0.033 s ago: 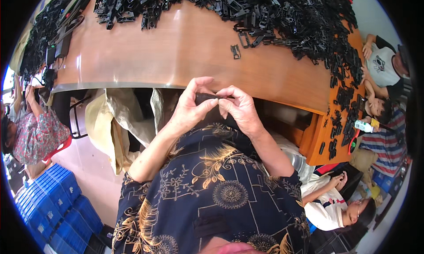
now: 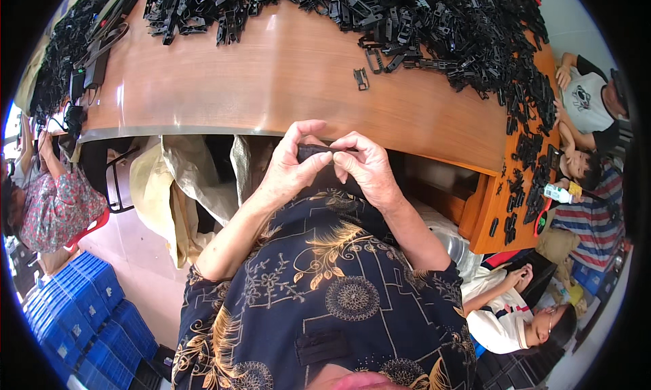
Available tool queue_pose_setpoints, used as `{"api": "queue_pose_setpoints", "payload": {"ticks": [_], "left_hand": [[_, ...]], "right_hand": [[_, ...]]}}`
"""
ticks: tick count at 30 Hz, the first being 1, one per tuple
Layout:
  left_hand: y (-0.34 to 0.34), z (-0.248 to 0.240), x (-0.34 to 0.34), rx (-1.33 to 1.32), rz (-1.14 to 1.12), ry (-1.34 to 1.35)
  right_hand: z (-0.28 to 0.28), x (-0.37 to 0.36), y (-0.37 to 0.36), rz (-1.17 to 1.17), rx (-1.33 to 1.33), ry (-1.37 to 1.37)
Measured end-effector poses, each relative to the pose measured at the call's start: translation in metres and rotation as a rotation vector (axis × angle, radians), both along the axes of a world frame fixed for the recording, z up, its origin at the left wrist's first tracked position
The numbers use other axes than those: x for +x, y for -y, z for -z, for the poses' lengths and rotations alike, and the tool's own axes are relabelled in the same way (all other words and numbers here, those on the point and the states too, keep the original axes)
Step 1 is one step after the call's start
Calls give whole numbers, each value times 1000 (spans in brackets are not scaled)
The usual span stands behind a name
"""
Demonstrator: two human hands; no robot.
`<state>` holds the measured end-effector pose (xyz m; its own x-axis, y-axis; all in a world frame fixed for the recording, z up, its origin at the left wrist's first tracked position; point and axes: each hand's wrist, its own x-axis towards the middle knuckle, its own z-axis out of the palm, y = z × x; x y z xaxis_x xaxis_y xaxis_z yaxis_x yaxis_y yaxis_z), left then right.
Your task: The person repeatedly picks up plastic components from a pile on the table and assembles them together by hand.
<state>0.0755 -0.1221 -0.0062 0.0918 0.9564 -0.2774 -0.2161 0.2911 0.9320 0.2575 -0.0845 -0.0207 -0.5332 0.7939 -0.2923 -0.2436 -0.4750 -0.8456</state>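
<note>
Just in front of my body, below the table's near edge, my two hands meet fingertip to fingertip. My left hand (image 2: 288, 173) pinches a small black part (image 2: 313, 151) between thumb and fingers. My right hand (image 2: 371, 171) is closed on the same part from the other side, thumb against thumb. Fingers hide much of the part, so its exact kind cannot be made out. On the wooden table (image 2: 224, 85), one loose black plastic clip-like piece (image 2: 361, 79) lies beyond my hands, near a large heap of similar black pieces (image 2: 420, 24).
More black parts (image 2: 57, 71) are piled at the far left. Pale sacks (image 2: 166, 180) hang under the table edge. Blue crates (image 2: 74, 302) stand at lower left. A person in a floral top (image 2: 61, 210) sits left; other people (image 2: 505, 309) are at the right, near a bottle (image 2: 557, 193).
Both hands have shifted very slightly, still closed on the black part. Nothing else has visibly moved.
</note>
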Motion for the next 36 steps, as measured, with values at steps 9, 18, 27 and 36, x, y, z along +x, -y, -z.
{"api": "queue_pose_setpoints", "payload": {"ticks": [9, 18, 27, 36], "left_hand": [[28, -2, -27, -45, -195, -127], [102, 44, -165, -39, -433, -1196], [35, 16, -122, 426, -444, -1392], [-112, -1, -10, 625, -20, -920]], "right_hand": [[-9, -26, -6, -86, 335, 326], [-12, 10, -130, 305, 1483, 1332], [-5, 17, -126, 126, 1587, 1299], [-4, 3, -91, 127, 1422, 1310]]}}
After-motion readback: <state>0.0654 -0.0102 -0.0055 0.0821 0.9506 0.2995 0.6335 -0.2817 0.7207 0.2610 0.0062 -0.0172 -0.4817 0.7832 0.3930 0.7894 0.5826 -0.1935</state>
